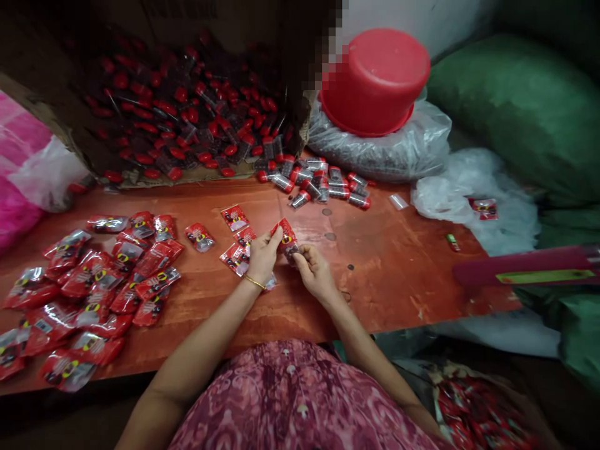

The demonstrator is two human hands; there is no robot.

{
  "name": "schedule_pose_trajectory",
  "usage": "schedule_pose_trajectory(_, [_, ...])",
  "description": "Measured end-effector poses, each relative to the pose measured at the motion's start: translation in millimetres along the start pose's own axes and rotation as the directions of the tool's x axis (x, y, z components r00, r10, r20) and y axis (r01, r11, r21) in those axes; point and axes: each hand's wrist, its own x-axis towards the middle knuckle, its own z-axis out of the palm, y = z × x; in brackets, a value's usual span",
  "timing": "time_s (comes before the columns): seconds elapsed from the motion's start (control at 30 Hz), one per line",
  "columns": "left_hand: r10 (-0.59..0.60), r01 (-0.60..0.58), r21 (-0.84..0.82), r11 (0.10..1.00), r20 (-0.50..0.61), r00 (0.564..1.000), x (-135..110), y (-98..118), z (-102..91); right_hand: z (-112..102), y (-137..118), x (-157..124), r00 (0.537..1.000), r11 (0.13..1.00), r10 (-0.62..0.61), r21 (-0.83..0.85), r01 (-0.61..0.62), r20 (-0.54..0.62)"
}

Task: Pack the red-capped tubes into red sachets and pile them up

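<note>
Between my two hands is a small red printed packet (285, 236), held above the table. My left hand (263, 255) pinches its upper left side, and my right hand (313, 272) has its fingers closed at the lower right end, where something dark shows. What exactly lies under the right fingertips is hidden. Flat red packets (234, 217) lie just beyond and under my left hand, partly covered by it. A filled packet (199, 237) rests apart to the left. Small clear containers with red caps (338, 192) lie loose beyond my right hand.
A large cardboard box (307, 119) full of red-capped containers stands at the back. Many filled packets (94, 287) are heaped on the table's left. A red tub (375, 87) sits on a plastic bag (389, 153) at back right. A dark pink object (478, 269) juts over the right edge.
</note>
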Motion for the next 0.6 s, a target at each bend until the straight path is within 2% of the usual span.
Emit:
schedule_pose_trajectory(0.13, [0.074,-0.042,0.203,0.978,-0.154,0.985,-12,-2,13.5,-3,-8,-13,0.995,0.987,-0.008,-0.16,-0.007,-0.097])
schedule_pose_trajectory(0.23, [0.159,-0.072,0.376,0.924,-0.204,0.966,-19,0,18.0,-4,-10,-21,0.988,0.964,-0.033,-0.264,-0.009,-0.151])
schedule_pose_trajectory(0.33, [0.295,-0.179,0.518,0.837,-0.15,0.944,-24,3,15.9,-5,-10,-26,0.984,0.946,-0.041,-0.323,-0.017,-0.173])
schedule_pose_trajectory(0.43, [0.374,-0.271,0.585,0.764,-0.061,0.925,-24,9,10.2,-8,-12,-25,0.99,0.966,0.001,-0.256,-0.037,-0.139])
schedule_pose_trajectory(0.5, [0.321,-0.236,0.567,0.79,-0.053,0.946,-21,12,6.7,-12,-13,-23,0.995,0.98,0.027,-0.196,-0.045,-0.094])
schedule_pose_trajectory(0.53, [0.247,-0.185,0.519,0.835,-0.052,0.968,-19,14,5.4,-15,-14,-22,0.997,0.983,0.025,-0.179,-0.038,-0.072])
schedule_pose_trajectory(0.6, [0.026,-0.026,0.345,0.938,0.006,1.0,-14,17,3.9,-22,-15,-20,0.999,0.981,-0.017,-0.196,0.01,-0.038])
